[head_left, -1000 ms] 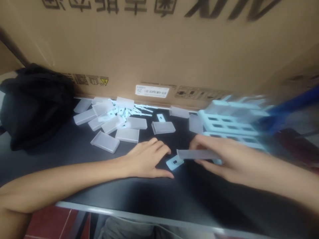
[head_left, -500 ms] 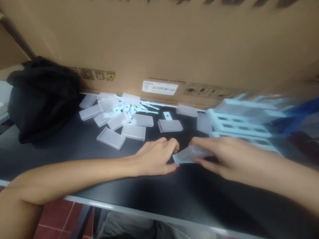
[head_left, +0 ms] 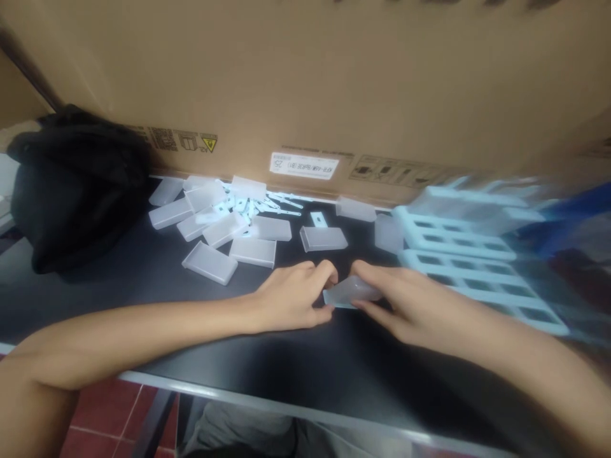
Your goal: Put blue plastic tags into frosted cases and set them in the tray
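A small translucent plastic case (head_left: 353, 292) is held low over the black tabletop, tilted, with a pale-blue rim at its left end. Gripping its right part between thumb and fingers is my right hand (head_left: 401, 296). My left hand (head_left: 296, 296) is curled about the rimmed end, thumb below and bent fingers above; its fingertips are partly hidden. Just beyond the hands lies another translucent case (head_left: 324, 238), with a light-blue flat piece (head_left: 318, 219) behind it.
Several more cases (head_left: 210, 262) lie at the left, around a pile of thin light-blue pieces (head_left: 243, 207). Light-blue slotted frames (head_left: 458, 248) stand at the right, near my right forearm. A black bag (head_left: 79, 191) sits at far left. A big cardboard box (head_left: 305, 83) walls off the back.
My right hand has moved left with the case, bringing its rimmed end deeper between my left thumb and fingers. The whole view has shifted slightly.
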### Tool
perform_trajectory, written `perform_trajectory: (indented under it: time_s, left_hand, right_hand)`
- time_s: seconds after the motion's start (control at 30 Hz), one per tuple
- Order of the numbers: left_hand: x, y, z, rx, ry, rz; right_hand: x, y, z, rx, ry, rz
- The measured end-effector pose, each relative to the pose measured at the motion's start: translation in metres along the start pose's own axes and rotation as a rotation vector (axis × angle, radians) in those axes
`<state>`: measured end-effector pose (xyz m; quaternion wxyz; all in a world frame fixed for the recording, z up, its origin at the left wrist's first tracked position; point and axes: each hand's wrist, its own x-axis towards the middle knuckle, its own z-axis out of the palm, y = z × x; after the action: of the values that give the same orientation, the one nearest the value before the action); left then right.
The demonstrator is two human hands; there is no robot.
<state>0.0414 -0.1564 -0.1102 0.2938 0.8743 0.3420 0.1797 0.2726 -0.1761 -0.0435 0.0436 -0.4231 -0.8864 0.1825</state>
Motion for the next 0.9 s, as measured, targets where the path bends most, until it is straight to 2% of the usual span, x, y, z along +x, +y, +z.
perform_trajectory:
  time_s: [0.13,0.23,0.37,0.47,0.53,0.6,0.7,0.9]
  left_hand:
    - [-0.001,0.0,-0.002,-0.012,0.01,0.002]
    - [-0.002,-0.001,-0.002,-0.056,0.071,-0.004]
    - [-0.005,-0.004,0.001,-0.238,0.28,0.024]
    - [-0.007,-0.008,0.005,-0.336,0.458,0.107]
    - [-0.008,-0.009,0.008,-0.374,0.534,0.157]
    - [-0.008,-0.01,0.009,-0.404,0.568,0.196]
    - [-0.007,-0.01,0.01,-0.447,0.578,0.263]
    - [-0.008,-0.012,0.012,-0.411,0.572,0.302]
  right_hand:
    - [0.001,-0.006,0.0,0.021,0.003,0.02]
    - [0.003,-0.01,-0.001,0.114,0.03,0.01]
    - [0.006,-0.005,-0.001,0.302,0.194,-0.008]
    - [0.011,0.009,-0.01,0.261,0.185,-0.05]
    - [0.021,0.02,-0.02,0.172,0.17,-0.072]
    - [0.039,0.027,-0.03,0.094,0.225,-0.067]
    - [0.083,0.031,-0.036,0.019,0.29,-0.036]
    - [0.175,0.031,-0.019,-0.191,0.142,-0.008]
